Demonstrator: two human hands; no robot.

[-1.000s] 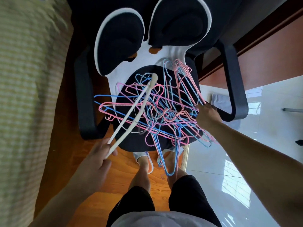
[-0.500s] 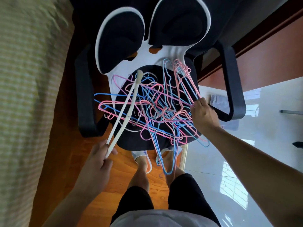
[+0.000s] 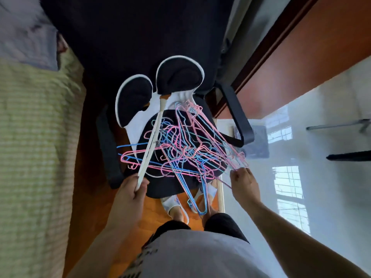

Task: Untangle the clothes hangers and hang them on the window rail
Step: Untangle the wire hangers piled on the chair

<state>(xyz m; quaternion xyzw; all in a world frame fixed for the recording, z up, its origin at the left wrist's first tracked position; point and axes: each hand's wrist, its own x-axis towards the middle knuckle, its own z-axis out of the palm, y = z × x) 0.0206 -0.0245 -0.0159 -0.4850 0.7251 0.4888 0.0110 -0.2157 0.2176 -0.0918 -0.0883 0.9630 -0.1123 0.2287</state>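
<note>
A tangle of thin pink and blue wire hangers (image 3: 180, 153) lies on the black seat of an office chair (image 3: 164, 187). My left hand (image 3: 130, 195) grips the near end of a white plastic hanger (image 3: 153, 137) that slants up across the pile toward the chair back. At the pile's right edge, my right hand (image 3: 244, 182) pinches pink wire hangers (image 3: 236, 159) and holds them taut toward me. A few blue hangers (image 3: 198, 199) dangle off the seat's front edge over my feet. No window rail is in view.
The chair has black armrests (image 3: 108, 145) on both sides and a white-rimmed back (image 3: 140, 117). A bed with a green checked cover (image 3: 34, 157) runs along the left. The floor is wood under me and glossy white tile (image 3: 321, 187) on the right, behind a wooden door frame (image 3: 267, 49).
The camera has pulled back and tilted. The white hanger has swung upright toward the chair back. My right hand has drawn back toward me, pulling pink hangers out at the pile's right edge.
</note>
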